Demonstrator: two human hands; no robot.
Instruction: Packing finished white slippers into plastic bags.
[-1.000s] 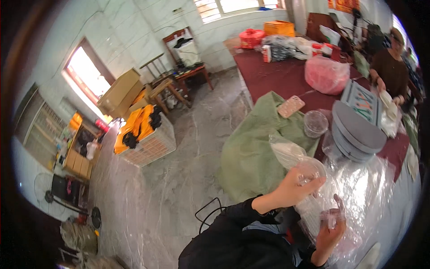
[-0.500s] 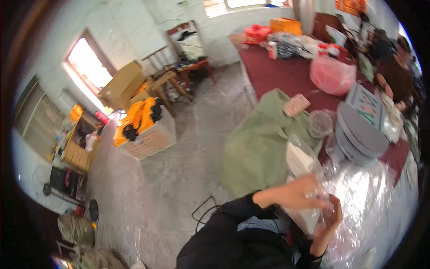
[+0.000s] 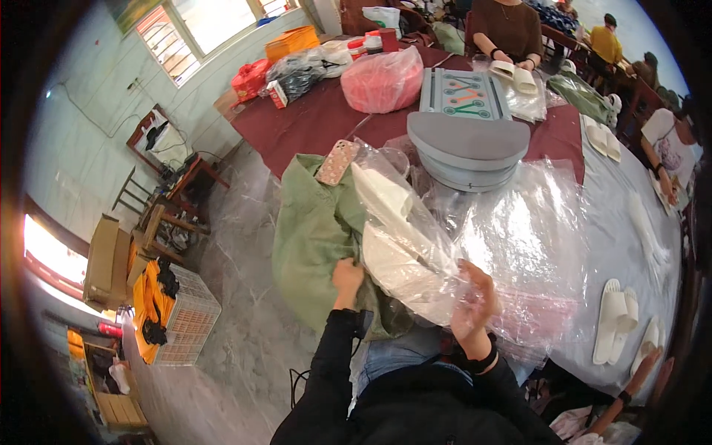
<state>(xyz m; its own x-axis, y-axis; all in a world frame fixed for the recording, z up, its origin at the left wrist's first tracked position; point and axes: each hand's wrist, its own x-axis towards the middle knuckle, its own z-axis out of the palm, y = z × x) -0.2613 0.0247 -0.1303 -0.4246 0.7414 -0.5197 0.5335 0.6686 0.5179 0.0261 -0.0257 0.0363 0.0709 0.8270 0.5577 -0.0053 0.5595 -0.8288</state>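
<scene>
Your left hand (image 3: 347, 278): curled at green sack (image 3: 308, 237), can't tell if gripping; right hand (image 3: 475, 300): fingers closed on clear bag (image 3: 406, 256).

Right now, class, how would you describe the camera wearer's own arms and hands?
Both arms have long black sleeves with no markings I can make out. The left hand and right hand are bare, without gloves. What looks like a black band circles the right wrist.
</scene>
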